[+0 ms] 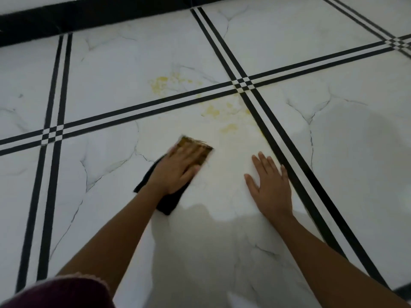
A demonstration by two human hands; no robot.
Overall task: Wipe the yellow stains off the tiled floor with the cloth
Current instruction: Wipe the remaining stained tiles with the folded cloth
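Tiled floor (106, 63): white marble-look, black double lines. Yellow stains (211, 110) sit far of both hands, by the line crossing. Dark cloth (169, 202) lies near-left of the stains, with left hand (178, 172) pressing flat on it, fingers straight. Right hand (271, 187) is spread flat on bare tile, holding nothing.

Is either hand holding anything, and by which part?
Nothing is gripped. The left hand presses flat on the middle of the cloth; the right hand rests on the floor.
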